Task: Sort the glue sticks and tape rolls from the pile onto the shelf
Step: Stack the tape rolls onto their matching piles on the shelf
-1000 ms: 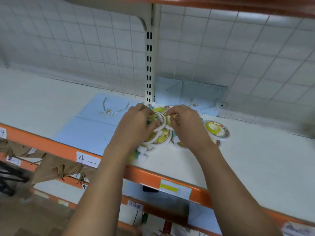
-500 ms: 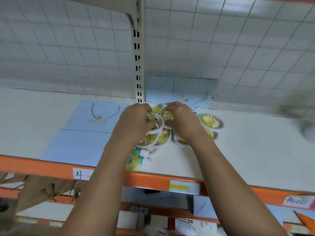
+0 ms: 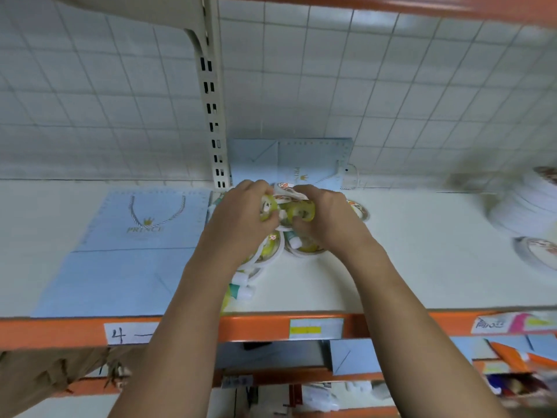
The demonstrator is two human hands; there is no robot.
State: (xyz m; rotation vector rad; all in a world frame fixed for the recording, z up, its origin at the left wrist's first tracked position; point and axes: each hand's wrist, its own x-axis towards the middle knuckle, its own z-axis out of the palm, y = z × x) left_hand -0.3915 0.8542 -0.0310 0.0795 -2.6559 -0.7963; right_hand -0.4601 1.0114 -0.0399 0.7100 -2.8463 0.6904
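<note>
- My left hand (image 3: 241, 220) is curled closed around a yellow-green tape roll (image 3: 266, 208) in the centre of the frame, and the fingers wrap over its rim.
- My right hand (image 3: 330, 220) is just beside it. It is also curled and grips a second tape roll (image 3: 302, 210), with the thumb below. The two rolls touch or almost touch between my hands.
- Both rolls seem raised a little above the pile (image 3: 272, 250), which lies directly under my hands on the white shelf (image 3: 407, 267).
- I judge the rolls to be light and stiff: a hard ring with a smooth wrapping, maybe slippery. The best hold is across the outer rim, thumb against fingers, not on the flat face.
- The glue sticks (image 3: 239, 289) lie lower in the frame, beside my left forearm and near the orange front edge (image 3: 60, 330). One more seems to lie under my right thumb.
- The sticks look small, hard and round, so they may roll away. I would pinch each one at the middle of its body.
- More flat rolls are partly hidden behind my right hand; how many, I cannot tell.
- A blue paper bag (image 3: 135, 251) lies flat at the left of the pile.
</note>
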